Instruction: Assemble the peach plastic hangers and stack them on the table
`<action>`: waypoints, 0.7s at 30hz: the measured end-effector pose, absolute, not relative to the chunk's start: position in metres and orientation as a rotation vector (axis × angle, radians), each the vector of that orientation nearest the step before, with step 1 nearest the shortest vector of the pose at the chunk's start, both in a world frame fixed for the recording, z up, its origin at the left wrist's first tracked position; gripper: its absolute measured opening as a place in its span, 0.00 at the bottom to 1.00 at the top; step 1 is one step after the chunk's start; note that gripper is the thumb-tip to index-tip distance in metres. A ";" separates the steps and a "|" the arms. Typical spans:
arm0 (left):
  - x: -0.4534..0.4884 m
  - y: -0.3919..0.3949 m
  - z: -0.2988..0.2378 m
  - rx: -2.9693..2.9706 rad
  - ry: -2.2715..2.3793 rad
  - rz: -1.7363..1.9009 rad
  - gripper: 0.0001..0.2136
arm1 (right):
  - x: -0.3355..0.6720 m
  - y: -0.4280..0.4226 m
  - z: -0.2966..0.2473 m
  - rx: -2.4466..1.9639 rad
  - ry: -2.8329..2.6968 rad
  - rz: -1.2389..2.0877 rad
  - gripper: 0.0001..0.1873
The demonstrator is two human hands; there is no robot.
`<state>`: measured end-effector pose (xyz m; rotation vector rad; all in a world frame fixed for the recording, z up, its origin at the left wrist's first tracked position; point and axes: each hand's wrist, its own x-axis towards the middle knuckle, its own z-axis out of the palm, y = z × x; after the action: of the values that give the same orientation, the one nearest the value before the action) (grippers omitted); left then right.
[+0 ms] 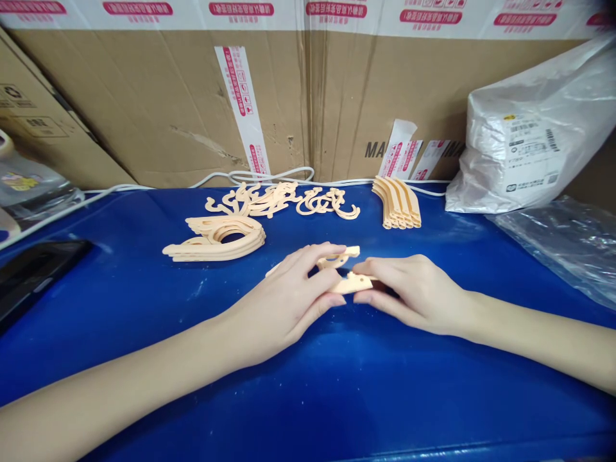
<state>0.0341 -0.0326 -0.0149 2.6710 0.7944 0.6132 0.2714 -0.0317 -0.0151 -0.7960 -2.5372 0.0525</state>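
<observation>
My left hand (296, 285) is closed around a cream plastic hanger piece (353, 283), whose ends stick out past the fingertips to the right. My right hand (421, 289) pinches a cream plastic hanger arm (375, 278) at the end of that piece, mostly covered by the fingers. Both hands meet low over the blue table. Behind my left hand lies a stack of cream folding hanger pieces (219, 251). Farther back are loose cream hooks (273, 200) in a pile, and a neat stack of curved hanger arms (398, 204) stands to the right.
Large cardboard boxes (178, 96) wall off the back of the blue table (308, 398). A white cable (289, 176) runs along them. A white plastic bag (510, 128) and clear film (563, 240) sit at right. A black phone (38, 276) and a clear container (36, 186) are at left.
</observation>
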 end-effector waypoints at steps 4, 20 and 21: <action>0.035 -0.033 -0.015 2.661 0.744 0.626 0.13 | 0.269 -0.037 -0.013 -0.820 -2.481 0.122 0.15; 0.036 -0.029 -0.012 2.553 0.909 0.668 0.10 | 0.269 -0.034 -0.012 -1.082 -2.333 0.534 0.16; 0.036 -0.029 -0.012 2.554 0.905 0.671 0.09 | 0.269 -0.034 -0.012 -1.082 -2.339 0.537 0.16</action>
<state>0.0356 -0.0291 -0.0118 2.5538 0.9047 0.6714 0.2693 -0.0339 -0.0120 -1.0824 -2.3389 0.5366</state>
